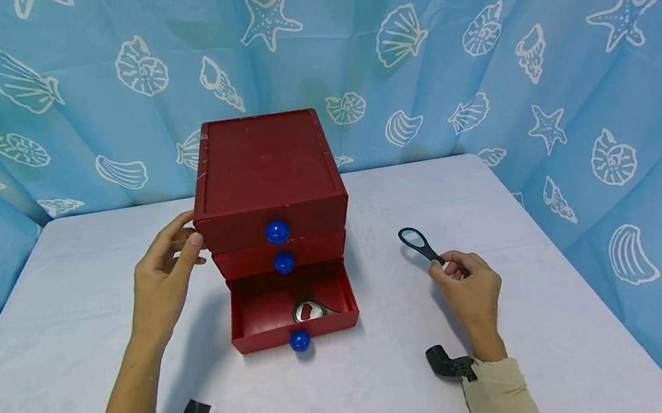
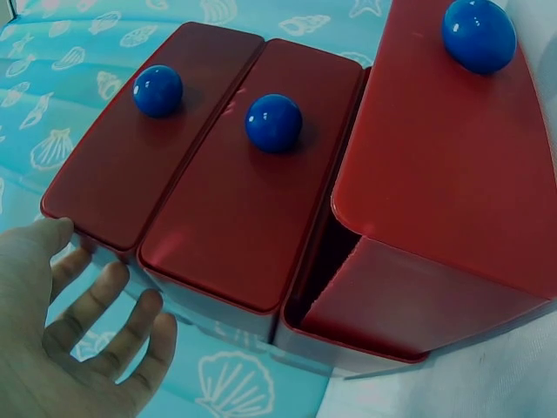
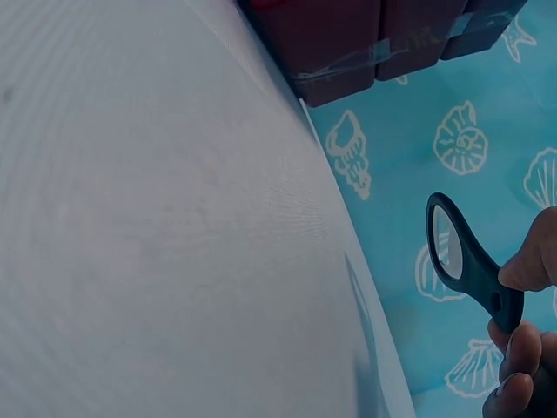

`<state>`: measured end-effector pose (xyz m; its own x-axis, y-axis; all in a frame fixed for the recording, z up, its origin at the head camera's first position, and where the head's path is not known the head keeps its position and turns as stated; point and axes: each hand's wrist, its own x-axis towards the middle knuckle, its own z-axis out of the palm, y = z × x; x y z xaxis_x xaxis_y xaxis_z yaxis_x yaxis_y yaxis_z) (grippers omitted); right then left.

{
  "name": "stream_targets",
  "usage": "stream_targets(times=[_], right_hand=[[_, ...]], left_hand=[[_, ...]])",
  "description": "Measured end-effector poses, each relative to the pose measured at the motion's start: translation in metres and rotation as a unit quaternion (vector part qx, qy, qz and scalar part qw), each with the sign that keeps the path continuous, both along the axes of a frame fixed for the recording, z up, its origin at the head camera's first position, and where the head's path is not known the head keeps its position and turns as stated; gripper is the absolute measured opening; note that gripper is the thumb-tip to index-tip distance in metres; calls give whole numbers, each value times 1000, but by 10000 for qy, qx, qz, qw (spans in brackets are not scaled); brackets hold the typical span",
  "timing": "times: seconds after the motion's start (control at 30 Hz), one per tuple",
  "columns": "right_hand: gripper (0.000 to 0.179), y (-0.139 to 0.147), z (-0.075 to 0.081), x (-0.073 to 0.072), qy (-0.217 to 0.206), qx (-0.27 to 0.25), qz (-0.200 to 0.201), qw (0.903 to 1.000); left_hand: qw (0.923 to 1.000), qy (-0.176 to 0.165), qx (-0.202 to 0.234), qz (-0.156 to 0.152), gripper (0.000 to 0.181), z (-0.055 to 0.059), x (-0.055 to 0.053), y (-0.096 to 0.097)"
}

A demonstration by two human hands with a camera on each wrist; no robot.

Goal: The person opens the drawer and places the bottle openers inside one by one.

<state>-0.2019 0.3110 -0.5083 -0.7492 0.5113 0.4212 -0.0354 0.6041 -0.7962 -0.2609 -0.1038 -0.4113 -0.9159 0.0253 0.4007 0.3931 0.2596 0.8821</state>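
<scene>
My right hand (image 1: pixel 471 294) pinches a small black magnifying glass (image 1: pixel 415 241) by its handle, above the table to the right of the drawers. In the right wrist view, thumb and fingers hold the handle end of that magnifying glass (image 3: pixel 461 257), with the lens clear of them. A red three-drawer box (image 1: pixel 274 166) with blue knobs stands in the middle. Its bottom drawer (image 1: pixel 257 342) is pulled out and holds a round, dark-rimmed item (image 1: pixel 308 311) resembling another magnifying glass. My left hand (image 1: pixel 167 273) is at the box's left side, fingers spread and loosely bent, thumb at the top drawer's edge.
A white cloth (image 1: pixel 396 391) covers the table. Behind and beside it hangs a blue curtain (image 1: pixel 433 61) with white shell prints. The open drawer with its blue knob (image 1: pixel 300 340) juts toward me. Black wrist mounts (image 1: pixel 449 363) sit on both forearms.
</scene>
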Motion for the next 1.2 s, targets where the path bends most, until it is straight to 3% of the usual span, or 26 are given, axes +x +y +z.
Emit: stream_targets(times=[0.57,1.2], right_hand=[[11,-5,3,1,-80,-78,148,9998],[7,-8,1,0,112,109,354,9992]], left_hand=[[10000,-37,22,-18,41,0,-1,-1],[9999,-10,77,-67,41,0,-1,0]])
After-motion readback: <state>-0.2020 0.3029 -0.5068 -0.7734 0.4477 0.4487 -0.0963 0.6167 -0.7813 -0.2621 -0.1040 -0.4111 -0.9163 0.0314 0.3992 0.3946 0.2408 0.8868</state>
